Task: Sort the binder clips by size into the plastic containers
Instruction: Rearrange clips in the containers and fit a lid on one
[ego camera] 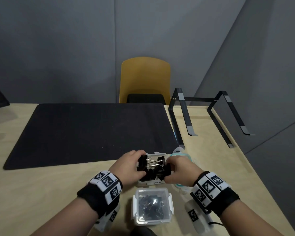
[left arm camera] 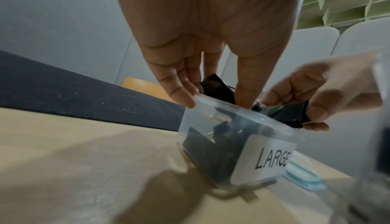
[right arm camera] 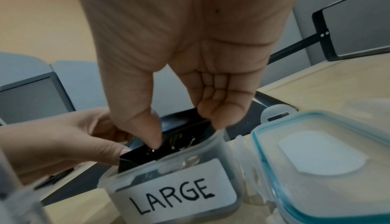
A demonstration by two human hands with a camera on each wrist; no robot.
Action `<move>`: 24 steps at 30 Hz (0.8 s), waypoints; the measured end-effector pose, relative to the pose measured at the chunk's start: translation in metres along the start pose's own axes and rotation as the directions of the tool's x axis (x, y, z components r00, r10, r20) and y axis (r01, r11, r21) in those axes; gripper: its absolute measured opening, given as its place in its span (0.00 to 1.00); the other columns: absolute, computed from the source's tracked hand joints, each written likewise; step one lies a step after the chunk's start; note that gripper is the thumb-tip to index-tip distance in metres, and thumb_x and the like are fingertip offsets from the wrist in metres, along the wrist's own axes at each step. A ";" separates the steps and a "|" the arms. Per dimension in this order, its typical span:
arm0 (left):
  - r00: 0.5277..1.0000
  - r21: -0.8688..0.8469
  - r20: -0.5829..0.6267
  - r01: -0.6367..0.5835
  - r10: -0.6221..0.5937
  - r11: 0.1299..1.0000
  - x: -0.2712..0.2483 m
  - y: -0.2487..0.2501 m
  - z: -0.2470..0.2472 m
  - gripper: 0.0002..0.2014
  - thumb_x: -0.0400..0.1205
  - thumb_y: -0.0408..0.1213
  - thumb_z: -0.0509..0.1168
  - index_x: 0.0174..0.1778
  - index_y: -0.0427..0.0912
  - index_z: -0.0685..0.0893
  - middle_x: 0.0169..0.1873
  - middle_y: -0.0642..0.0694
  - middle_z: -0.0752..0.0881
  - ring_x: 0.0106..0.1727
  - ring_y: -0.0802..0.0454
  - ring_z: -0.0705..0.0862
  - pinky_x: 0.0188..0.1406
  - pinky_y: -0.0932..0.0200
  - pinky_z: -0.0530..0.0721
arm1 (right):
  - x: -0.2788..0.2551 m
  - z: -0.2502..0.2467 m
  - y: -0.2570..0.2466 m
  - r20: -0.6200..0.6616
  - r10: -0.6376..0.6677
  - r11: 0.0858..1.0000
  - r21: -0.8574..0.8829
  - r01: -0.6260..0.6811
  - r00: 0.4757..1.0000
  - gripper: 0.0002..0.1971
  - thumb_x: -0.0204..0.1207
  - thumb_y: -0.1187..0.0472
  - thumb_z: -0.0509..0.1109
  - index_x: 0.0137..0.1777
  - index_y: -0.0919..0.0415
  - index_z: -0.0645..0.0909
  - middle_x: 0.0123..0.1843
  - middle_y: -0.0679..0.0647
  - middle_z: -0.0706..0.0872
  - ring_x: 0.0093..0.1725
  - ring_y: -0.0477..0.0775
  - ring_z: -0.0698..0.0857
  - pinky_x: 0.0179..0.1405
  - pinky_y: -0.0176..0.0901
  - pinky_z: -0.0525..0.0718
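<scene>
A clear container labelled LARGE [ego camera: 151, 182] [left arm camera: 272, 159] [right arm camera: 175, 192] stands at the near edge of the black mat, heaped with several large black binder clips. My left hand [ego camera: 138, 163] [left arm camera: 213, 101] grips one large clip [ego camera: 142, 162] [left arm camera: 217, 86] at the container's left side, fingers and thumb reaching over the rim. Over the right side, my right hand [ego camera: 170, 170] [right arm camera: 185, 132] pinches another large clip [right arm camera: 185, 121] [left arm camera: 289, 112] between thumb and fingers. Closer to me sits a second clear container [ego camera: 152, 206] holding small clips.
A teal-sealed lid [ego camera: 181, 155] [right arm camera: 316, 152] lies just right of the LARGE container. A black mat [ego camera: 92, 130] covers the middle of the wooden table. A black laptop stand [ego camera: 209, 116] is at the back right, a yellow chair [ego camera: 145, 77] behind the table.
</scene>
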State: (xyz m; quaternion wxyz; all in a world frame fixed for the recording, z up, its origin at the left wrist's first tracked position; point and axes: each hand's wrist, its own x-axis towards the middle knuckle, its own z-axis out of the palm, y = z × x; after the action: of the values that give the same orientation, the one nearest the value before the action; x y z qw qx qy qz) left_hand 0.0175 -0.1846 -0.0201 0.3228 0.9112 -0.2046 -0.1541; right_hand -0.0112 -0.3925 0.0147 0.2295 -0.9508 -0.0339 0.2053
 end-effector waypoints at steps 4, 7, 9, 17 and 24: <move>1.000 -0.003 0.015 0.005 -0.005 1.000 0.002 -0.003 -0.003 0.29 0.74 0.47 0.72 0.71 0.58 0.71 0.55 0.58 0.76 0.57 0.59 0.76 0.61 0.61 0.76 | 0.000 -0.004 0.004 0.006 -0.048 0.998 0.047 0.048 0.999 0.18 0.66 0.62 0.75 0.57 0.56 0.80 0.35 0.42 0.75 0.32 0.38 0.74 0.30 0.26 0.72; 1.000 -0.026 0.018 -0.009 0.010 1.000 0.001 -0.006 -0.002 0.29 0.74 0.48 0.73 0.71 0.57 0.72 0.56 0.60 0.71 0.57 0.59 0.76 0.60 0.63 0.76 | 0.002 -0.005 0.009 0.026 -0.031 0.998 0.056 0.030 0.999 0.21 0.67 0.61 0.76 0.61 0.54 0.79 0.35 0.42 0.75 0.32 0.38 0.74 0.32 0.25 0.73; 1.000 -0.056 -0.006 -0.007 0.006 0.998 0.000 -0.009 -0.002 0.28 0.73 0.51 0.73 0.69 0.54 0.76 0.59 0.59 0.67 0.59 0.59 0.75 0.62 0.62 0.76 | 0.003 -0.005 0.011 0.041 -0.017 0.998 0.054 0.015 0.999 0.22 0.67 0.59 0.76 0.62 0.53 0.77 0.36 0.42 0.76 0.34 0.39 0.75 0.34 0.26 0.74; 1.000 -0.032 -0.022 0.007 -0.007 0.999 0.005 -0.008 -0.005 0.16 0.80 0.44 0.67 0.64 0.54 0.81 0.62 0.58 0.72 0.56 0.59 0.78 0.59 0.59 0.80 | 0.001 -0.004 0.011 0.015 -0.058 0.996 0.076 0.056 0.998 0.23 0.67 0.62 0.76 0.61 0.54 0.75 0.36 0.43 0.77 0.33 0.40 0.76 0.34 0.29 0.76; 0.995 -0.055 -0.093 0.037 -0.042 0.998 0.007 -0.007 0.003 0.06 0.81 0.48 0.65 0.47 0.51 0.81 0.55 0.60 0.76 0.55 0.57 0.79 0.54 0.62 0.76 | 0.000 -0.004 0.015 -0.042 -0.106 0.991 0.078 0.109 0.994 0.25 0.66 0.63 0.75 0.62 0.51 0.74 0.40 0.42 0.78 0.38 0.40 0.78 0.38 0.28 0.77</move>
State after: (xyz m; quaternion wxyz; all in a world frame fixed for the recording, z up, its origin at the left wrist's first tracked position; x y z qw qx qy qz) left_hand 0.0239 -0.1844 -0.0281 0.3528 0.9125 -0.1669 -0.1229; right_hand -0.0097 -0.4080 0.0113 0.2789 -0.9413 -0.0723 0.1758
